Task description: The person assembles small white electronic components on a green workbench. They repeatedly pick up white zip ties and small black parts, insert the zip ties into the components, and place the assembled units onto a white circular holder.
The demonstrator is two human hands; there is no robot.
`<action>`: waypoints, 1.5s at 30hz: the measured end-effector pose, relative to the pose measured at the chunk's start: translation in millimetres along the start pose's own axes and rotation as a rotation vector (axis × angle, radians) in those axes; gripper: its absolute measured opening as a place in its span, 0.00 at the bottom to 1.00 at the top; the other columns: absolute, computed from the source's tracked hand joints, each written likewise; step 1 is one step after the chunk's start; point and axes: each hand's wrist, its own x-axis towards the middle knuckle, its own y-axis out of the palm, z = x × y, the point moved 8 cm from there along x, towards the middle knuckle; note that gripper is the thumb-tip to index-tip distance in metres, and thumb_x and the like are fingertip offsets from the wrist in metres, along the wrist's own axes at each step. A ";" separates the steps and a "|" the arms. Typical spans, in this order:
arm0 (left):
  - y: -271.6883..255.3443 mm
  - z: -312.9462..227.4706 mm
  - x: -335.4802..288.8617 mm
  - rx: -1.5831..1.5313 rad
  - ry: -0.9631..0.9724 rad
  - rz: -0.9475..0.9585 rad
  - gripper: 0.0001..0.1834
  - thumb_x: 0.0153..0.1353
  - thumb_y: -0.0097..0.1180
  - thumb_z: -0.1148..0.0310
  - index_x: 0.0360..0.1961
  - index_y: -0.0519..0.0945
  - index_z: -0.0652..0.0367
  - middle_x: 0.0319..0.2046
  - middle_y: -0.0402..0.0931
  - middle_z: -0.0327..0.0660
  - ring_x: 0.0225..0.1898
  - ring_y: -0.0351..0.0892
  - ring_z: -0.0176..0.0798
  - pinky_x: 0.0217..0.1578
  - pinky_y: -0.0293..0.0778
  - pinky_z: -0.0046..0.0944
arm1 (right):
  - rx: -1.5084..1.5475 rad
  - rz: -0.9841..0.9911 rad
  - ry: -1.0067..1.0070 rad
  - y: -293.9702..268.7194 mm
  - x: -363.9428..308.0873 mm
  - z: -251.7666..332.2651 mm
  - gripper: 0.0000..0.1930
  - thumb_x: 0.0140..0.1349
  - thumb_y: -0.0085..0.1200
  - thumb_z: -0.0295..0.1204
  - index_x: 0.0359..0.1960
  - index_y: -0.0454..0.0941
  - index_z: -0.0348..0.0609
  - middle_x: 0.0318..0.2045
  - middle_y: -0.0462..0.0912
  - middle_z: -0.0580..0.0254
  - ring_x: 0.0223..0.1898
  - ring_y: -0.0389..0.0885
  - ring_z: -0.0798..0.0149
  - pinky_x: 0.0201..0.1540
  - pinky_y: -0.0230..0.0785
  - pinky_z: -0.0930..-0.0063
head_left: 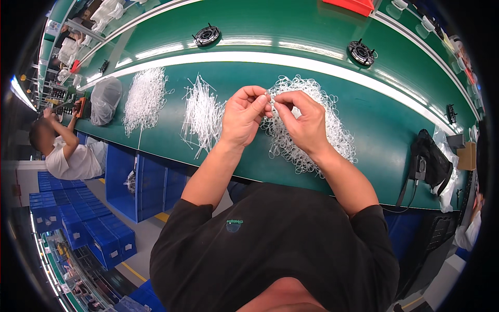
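Fingers of the left hand [240,117] are pressing together on a small white piece [267,96] between both hands, its long axis too small to make out. On its right, the right hand [307,122] is bringing thumb and forefinger nearly together; I cannot tell whether they are gripping. Left to right along the green bench [382,156], one white heap [145,99] is lying well apart; straight white strips [199,115], mostly running near to far, are lying beside the left hand; looped strips [325,130] are spreading beneath the right. At left, blue crates [96,229] are standing, contents hidden; a blue bin [156,182] is holding something clear-wrapped [130,181]. Far right, a red tray [351,6] is showing partly.
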 end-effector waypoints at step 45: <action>-105.0 -51.9 20.3 1.893 -0.048 -0.236 0.04 0.57 0.61 0.71 0.30 0.83 0.59 0.31 0.83 0.52 0.36 0.83 0.58 0.41 0.78 0.53 | -0.203 0.039 0.152 -55.7 -5.2 -48.9 0.06 0.60 0.62 0.24 0.37 0.82 0.37 0.33 0.85 0.58 0.32 0.82 0.64 0.40 0.74 0.71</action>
